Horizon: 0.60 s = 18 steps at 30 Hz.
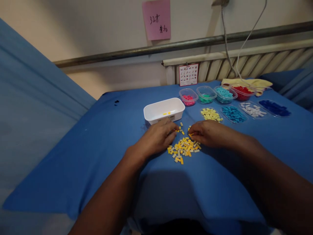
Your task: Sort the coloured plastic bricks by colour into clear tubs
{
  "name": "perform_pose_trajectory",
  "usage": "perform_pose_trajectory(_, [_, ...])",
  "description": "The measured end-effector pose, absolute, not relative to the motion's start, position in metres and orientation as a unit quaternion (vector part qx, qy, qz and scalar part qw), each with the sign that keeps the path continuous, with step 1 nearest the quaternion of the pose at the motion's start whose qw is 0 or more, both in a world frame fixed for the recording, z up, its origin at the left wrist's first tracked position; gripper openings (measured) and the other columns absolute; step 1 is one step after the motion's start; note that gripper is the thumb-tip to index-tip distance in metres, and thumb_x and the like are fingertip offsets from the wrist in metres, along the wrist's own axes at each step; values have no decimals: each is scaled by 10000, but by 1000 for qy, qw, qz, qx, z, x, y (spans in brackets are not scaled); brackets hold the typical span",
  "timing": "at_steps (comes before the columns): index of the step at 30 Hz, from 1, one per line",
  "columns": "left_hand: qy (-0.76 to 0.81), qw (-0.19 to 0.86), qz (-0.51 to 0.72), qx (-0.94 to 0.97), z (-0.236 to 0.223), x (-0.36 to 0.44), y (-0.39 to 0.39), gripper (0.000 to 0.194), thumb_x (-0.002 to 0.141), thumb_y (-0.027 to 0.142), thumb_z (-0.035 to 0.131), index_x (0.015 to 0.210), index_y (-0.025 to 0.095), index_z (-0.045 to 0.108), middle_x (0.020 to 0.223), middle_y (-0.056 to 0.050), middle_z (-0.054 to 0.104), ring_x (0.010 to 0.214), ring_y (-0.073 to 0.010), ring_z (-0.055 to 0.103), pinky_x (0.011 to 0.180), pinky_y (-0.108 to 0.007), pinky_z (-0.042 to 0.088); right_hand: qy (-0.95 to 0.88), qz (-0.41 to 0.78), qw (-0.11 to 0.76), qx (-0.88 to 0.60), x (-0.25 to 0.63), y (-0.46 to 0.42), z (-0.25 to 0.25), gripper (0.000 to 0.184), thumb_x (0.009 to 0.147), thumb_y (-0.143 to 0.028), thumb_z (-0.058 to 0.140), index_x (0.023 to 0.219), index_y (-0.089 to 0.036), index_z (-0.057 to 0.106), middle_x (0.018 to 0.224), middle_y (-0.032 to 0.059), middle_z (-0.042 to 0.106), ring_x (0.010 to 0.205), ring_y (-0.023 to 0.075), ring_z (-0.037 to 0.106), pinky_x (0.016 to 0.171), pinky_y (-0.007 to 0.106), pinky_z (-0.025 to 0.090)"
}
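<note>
A heap of small yellow and pale bricks lies on the blue cloth between my hands. My left hand rests palm down at the heap's left edge, fingers curled and pinched together at the tips near a few loose yellow bricks. My right hand sits at the heap's right edge, fingertips pinched over the bricks. What either pinch holds is too small to name. Just beyond the left hand stands a white rectangular tub with a few yellow pieces inside.
Behind the right hand stand clear trays of sorted bricks: pink, green, light blue, red, pale yellow, blue, white, dark blue. A radiator, a cable and a wall with a pink note lie beyond.
</note>
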<state>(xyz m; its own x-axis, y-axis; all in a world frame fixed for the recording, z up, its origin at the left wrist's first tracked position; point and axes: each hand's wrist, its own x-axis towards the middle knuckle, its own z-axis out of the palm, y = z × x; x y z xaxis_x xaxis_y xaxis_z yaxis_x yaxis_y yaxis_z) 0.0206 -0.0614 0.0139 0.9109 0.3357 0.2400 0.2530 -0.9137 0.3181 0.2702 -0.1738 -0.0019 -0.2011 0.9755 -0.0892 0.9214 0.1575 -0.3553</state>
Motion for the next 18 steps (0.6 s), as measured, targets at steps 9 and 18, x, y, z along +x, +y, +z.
perform_pose_trajectory(9, [297, -26, 269, 916, 21, 7, -28, 268, 1119, 299, 567, 1311, 226, 739, 1246, -120, 770, 1144, -277, 714, 975, -427, 556, -733, 142, 39, -664, 255, -174, 1, 225, 966, -189, 642, 1053, -229, 845, 1035, 102, 837, 899, 256, 737, 712, 322, 415])
perform_pose_trajectory(18, [190, 22, 290, 938, 17, 10, -50, 263, 1121, 280, 576, 1277, 198, 772, 1240, -118, 803, 1153, -256, 748, 1012, -430, 590, -746, 135, 49, -650, 256, -175, -2, 222, 940, -155, 656, 1002, -222, 858, 1055, 106, 847, 936, 270, 755, 759, 327, 463])
